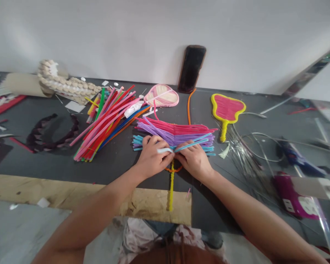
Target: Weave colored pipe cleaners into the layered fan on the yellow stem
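In the head view, rows of pipe cleaners lie across a yellow stem [171, 187]: pinkish-red ones [181, 129] farthest away, then purple ones [169, 136], then light blue ones [137, 142] nearest me. My left hand [154, 156] and my right hand [195, 161] meet at the middle of the nearest row, fingertips pinched close together. A light blue pipe cleaner [194, 142] runs out over my right fingers, and a paler stretch [164, 150] crosses my left ones. Just below the fingers, an orange pipe cleaner loop [176, 170] curves around the stem; my hands partly hide it.
Left lie a bundle of loose coloured pipe cleaners [107, 128] and a dark braided headband [53, 134]. A phone [191, 69] leans on the wall. To the right are a pink-and-yellow fan shape [228, 108], thin wires [244, 157] and a purple packet [294, 196].
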Demonstrator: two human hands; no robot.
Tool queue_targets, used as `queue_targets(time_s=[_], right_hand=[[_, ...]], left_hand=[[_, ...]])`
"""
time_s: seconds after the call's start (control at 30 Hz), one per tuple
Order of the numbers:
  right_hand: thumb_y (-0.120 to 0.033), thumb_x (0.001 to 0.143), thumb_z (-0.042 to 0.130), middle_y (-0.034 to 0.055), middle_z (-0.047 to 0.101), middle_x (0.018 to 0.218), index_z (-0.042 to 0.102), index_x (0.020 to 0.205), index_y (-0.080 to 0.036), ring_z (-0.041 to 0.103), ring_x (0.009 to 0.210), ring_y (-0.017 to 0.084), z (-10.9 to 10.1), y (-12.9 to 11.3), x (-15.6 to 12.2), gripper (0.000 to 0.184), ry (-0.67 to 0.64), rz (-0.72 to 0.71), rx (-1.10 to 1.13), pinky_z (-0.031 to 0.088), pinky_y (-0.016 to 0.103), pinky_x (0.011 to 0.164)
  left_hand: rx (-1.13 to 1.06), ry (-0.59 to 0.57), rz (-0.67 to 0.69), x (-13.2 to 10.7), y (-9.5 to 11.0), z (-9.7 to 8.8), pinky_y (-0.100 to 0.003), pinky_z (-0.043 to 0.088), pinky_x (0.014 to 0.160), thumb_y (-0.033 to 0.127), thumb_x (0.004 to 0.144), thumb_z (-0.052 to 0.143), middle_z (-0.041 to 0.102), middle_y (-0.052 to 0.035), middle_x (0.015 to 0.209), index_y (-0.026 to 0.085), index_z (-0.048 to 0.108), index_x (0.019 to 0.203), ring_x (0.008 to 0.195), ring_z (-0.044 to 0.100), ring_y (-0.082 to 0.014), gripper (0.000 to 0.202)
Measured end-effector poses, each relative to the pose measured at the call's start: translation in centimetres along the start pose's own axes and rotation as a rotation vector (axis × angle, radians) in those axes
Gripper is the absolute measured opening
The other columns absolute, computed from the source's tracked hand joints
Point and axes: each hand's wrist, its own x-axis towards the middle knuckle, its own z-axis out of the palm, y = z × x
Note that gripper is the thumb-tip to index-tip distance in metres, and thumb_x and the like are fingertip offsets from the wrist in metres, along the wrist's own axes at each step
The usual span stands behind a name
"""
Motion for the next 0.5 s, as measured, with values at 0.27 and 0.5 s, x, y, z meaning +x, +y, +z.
queue_targets(time_s=[0.27,0.5], right_hand=[[-0.022,0.092,0.055,0.0062,0.071,0.095,0.067,0.102,-0.024,0.061,0.093,0.023,-1.6,-0.8,0.3,0.016,0.086,-0.005,0.201,0.048,0.039,0.081],[-0.018,0.093,0.052,0.0051,0.071,0.093,0.06,0.094,-0.023,0.064,0.09,0.018,-2.1,0.0,0.3,0.01,0.104,0.005,0.445,0.054,0.035,0.078]], left_hand=[[-0.057,-0.015,-0.066,-0.1,-0.3,0.3,-0.045,0.028,0.091,0.029,0.091,0.054,0.073,-0.0004,0.088,0.023,0.071,0.071,0.1,0.052,-0.0214,0.027],[-0.08,-0.011,-0.096,0.0,-0.2,0.2,-0.045,0.028,0.092,0.033,0.094,0.051,0.073,0.0,0.083,0.022,0.07,0.067,0.099,0.053,-0.021,0.035]])
